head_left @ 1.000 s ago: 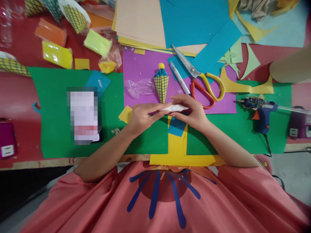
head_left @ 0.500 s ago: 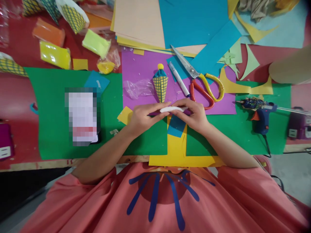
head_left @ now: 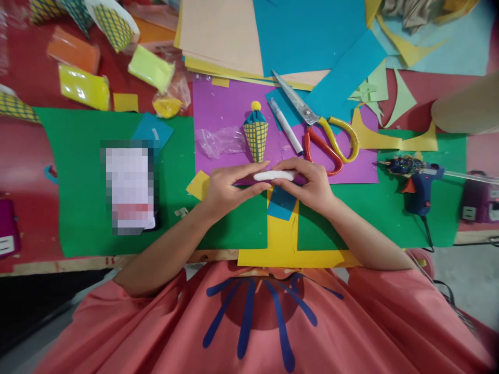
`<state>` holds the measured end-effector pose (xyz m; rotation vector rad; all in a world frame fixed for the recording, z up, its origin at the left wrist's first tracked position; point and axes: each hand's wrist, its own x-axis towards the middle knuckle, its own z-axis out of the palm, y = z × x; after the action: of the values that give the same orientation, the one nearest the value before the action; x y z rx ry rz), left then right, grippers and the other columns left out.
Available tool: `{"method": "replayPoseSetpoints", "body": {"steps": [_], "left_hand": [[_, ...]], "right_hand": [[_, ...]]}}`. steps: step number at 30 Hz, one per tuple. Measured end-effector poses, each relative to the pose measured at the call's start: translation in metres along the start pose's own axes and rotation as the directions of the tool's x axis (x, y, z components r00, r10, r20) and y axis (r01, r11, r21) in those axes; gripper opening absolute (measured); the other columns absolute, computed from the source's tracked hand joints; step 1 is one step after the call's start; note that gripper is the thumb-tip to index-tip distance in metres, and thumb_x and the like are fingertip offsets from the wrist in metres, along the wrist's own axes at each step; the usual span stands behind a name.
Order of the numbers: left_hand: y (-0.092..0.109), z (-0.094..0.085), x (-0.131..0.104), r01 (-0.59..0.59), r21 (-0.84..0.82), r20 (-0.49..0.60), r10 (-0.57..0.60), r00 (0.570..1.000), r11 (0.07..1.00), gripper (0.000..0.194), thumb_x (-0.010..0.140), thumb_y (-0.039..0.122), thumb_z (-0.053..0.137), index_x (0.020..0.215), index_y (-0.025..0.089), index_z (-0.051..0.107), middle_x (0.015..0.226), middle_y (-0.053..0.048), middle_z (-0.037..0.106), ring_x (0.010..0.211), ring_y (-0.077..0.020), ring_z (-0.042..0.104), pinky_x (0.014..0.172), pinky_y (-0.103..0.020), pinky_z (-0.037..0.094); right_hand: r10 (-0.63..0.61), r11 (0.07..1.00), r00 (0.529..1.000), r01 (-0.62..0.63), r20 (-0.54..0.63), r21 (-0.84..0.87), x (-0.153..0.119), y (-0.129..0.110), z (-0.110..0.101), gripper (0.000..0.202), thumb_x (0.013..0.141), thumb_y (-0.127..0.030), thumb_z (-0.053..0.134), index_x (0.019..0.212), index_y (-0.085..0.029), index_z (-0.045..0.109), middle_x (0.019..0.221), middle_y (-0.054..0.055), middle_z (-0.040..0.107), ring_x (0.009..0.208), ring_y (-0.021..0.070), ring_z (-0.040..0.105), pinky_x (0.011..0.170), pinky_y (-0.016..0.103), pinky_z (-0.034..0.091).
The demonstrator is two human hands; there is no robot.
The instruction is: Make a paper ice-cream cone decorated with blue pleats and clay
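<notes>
A flat, elongated white piece of clay (head_left: 273, 176) is held between both my hands over the lower edge of the purple sheet (head_left: 230, 111). My left hand (head_left: 230, 189) has its thumb below and fingers above the clay's left end. My right hand (head_left: 310, 182) pinches the other end between thumb and fingers, partly covering it. Just beyond my fingertips lies a small yellow-and-blue checked cone (head_left: 256, 137) with a yellow ball on top. To its right are a white marker (head_left: 286, 126) and scissors (head_left: 310, 117) with red and yellow handles.
A blue glue gun (head_left: 421, 182) lies at right on the green sheet (head_left: 331, 218). A blurred-out phone (head_left: 130, 187) rests at left. Packets of orange clay (head_left: 73, 49) and yellow clay (head_left: 83, 87) sit upper left. Stacked coloured paper (head_left: 307, 34) and offcuts fill the back.
The white clay shows more of its broad side between my fingers, and my hands have shifted very slightly left. The whole view has moved a little; the things on the table stay put.
</notes>
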<state>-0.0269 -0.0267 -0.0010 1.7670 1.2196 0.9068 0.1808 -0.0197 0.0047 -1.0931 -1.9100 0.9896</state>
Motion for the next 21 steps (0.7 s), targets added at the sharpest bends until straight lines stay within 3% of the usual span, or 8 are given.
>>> {"method": "replayPoseSetpoints", "body": {"steps": [7, 11, 16, 18, 21], "left_hand": [[-0.0006, 0.0031, 0.0007, -0.138, 0.013, -0.058, 0.139, 0.989, 0.990, 0.028, 0.084, 0.048, 0.069, 0.098, 0.025, 0.078, 0.095, -0.002, 0.079, 0.079, -0.0146, 0.077, 0.071, -0.018, 0.059], [0.0001, 0.0004, 0.0013, -0.071, 0.036, -0.088, 0.074, 0.993, 0.997, 0.030, 0.085, 0.051, 0.067, 0.093, 0.025, 0.079, 0.090, -0.001, 0.080, 0.076, -0.0147, 0.076, 0.069, -0.019, 0.059], [-0.0024, -0.0012, -0.0023, -0.059, -0.023, -0.067, 0.057, 0.996, 0.998, 0.040, 0.083, 0.054, 0.068, 0.108, 0.023, 0.076, 0.100, -0.003, 0.079, 0.087, -0.0173, 0.076, 0.080, -0.022, 0.061], [-0.0035, -0.0002, -0.0027, -0.124, -0.053, -0.077, 0.120, 0.990, 0.991, 0.044, 0.080, 0.048, 0.073, 0.116, 0.023, 0.073, 0.104, -0.003, 0.078, 0.090, -0.0176, 0.076, 0.084, -0.022, 0.060], [-0.0048, 0.0026, -0.0009, -0.269, 0.016, -0.116, 0.269, 0.956, 0.963, 0.037, 0.079, 0.039, 0.077, 0.112, 0.022, 0.074, 0.103, -0.003, 0.078, 0.087, -0.0160, 0.077, 0.080, -0.018, 0.060]], "right_hand": [[0.013, 0.993, 1.000, -0.015, 0.018, 0.116, -0.0011, 0.0000, -0.0004, 0.027, 0.089, -0.043, 0.065, 0.098, -0.018, 0.070, 0.092, 0.004, 0.076, 0.081, 0.0131, 0.071, 0.071, 0.023, 0.056], [0.012, 0.985, 1.000, -0.016, 0.027, 0.174, -0.0021, 0.0004, -0.0003, 0.047, 0.081, -0.045, 0.073, 0.118, -0.018, 0.063, 0.105, 0.007, 0.072, 0.092, 0.0149, 0.070, 0.076, 0.025, 0.058], [-0.046, 0.995, 0.999, 0.046, -0.004, 0.088, -0.0006, -0.0002, -0.0011, 0.019, 0.087, -0.031, 0.068, 0.100, -0.017, 0.067, 0.098, 0.005, 0.075, 0.088, 0.0136, 0.071, 0.077, 0.024, 0.057], [-0.070, 0.995, 0.997, 0.071, -0.014, 0.068, -0.0001, -0.0009, -0.0010, 0.017, 0.087, -0.029, 0.069, 0.098, -0.017, 0.068, 0.096, 0.004, 0.075, 0.086, 0.0128, 0.071, 0.076, 0.023, 0.057], [-0.094, 0.995, 0.996, 0.094, -0.009, 0.043, -0.0002, -0.0018, -0.0005, 0.014, 0.087, -0.026, 0.068, 0.097, -0.016, 0.068, 0.095, 0.003, 0.076, 0.083, 0.0117, 0.071, 0.073, 0.021, 0.056]]}}
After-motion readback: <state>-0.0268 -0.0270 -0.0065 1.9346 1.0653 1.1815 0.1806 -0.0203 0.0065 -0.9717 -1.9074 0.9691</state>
